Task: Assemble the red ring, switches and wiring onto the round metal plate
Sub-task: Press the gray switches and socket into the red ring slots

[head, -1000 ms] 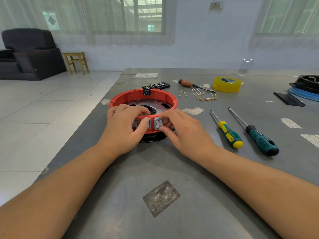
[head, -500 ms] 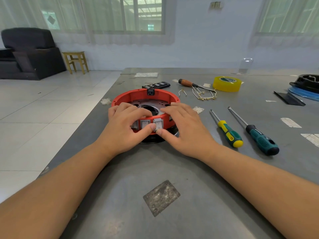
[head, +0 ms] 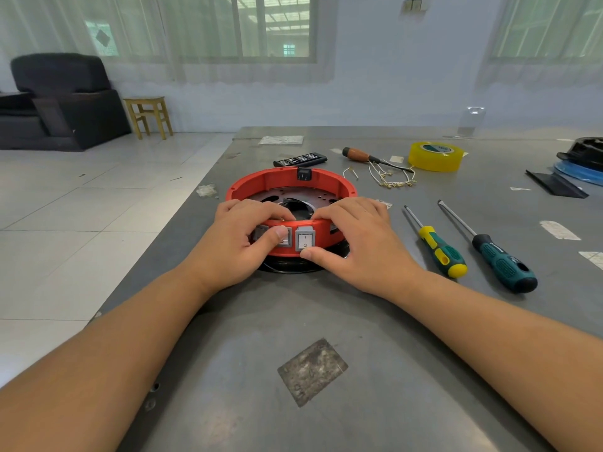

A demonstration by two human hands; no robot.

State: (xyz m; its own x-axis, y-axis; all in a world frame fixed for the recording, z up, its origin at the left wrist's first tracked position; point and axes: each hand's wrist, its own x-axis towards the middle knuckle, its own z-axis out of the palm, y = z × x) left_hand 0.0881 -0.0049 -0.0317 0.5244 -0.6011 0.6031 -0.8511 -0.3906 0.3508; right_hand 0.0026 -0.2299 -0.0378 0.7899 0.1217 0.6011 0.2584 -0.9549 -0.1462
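Red ring: it sits on the round metal plate near the left edge of the table, its near wall facing you, between your two hands.
Switches: a grey rocker switch shows fully in the ring's near wall; a second switch just left of it is partly hidden behind your left thumb; a small black part sits in the far wall.
Your left hand: fingers curled over the ring's near rim with the tips inside it, thumb pressed on the outer wall over the second switch, so you are gripping the ring.
Your right hand: fingers curled over the rim just right of the grey switch, thumb tip touching the ring's lower edge right below that switch, also gripping the ring.
Wiring: loose white leads lie beyond the ring, toward the far edge, well apart from your hands.
Tools: a yellow-and-green screwdriver and a teal screwdriver lie right of your right hand; a brown-handled screwdriver, a roll of yellow tape and a black remote lie farther back.
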